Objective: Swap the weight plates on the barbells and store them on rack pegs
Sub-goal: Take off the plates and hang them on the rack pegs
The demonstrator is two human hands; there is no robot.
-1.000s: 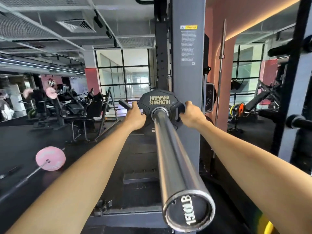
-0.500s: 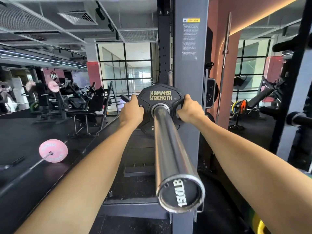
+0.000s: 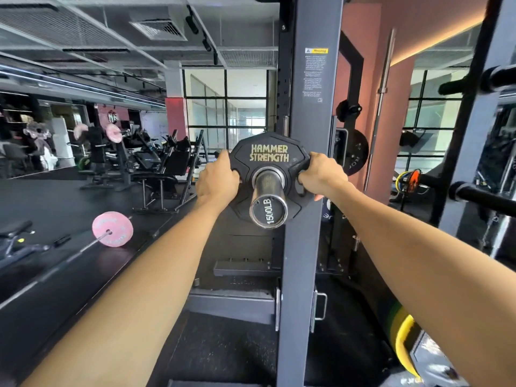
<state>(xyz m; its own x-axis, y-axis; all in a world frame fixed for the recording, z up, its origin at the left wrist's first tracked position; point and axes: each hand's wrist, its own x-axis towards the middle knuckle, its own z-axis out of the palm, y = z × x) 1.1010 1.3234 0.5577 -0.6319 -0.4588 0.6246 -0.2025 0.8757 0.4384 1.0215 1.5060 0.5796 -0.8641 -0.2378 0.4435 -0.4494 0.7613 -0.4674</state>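
Note:
A black Hammer Strength plate (image 3: 269, 156) sits on the chrome barbell sleeve (image 3: 268, 203), whose end cap reads 1500LB and points at me. My left hand (image 3: 216, 180) grips the plate's left edge, fingers curled into a grip slot. My right hand (image 3: 321, 174) grips the right edge the same way. Only a short stretch of sleeve shows in front of the plate. Another black plate (image 3: 353, 156) hangs on a rack peg behind the grey upright (image 3: 307, 135).
A pink plate (image 3: 112, 229) on a second barbell lies on the floor at left. Black pegs (image 3: 485, 198) stick out of the rack at right. Yellow and green plates (image 3: 405, 342) lean at the lower right. Benches and machines fill the left background.
The sleeve looks much shorter in front of the plate than before; the plate with both hands on it has come toward the sleeve's end.

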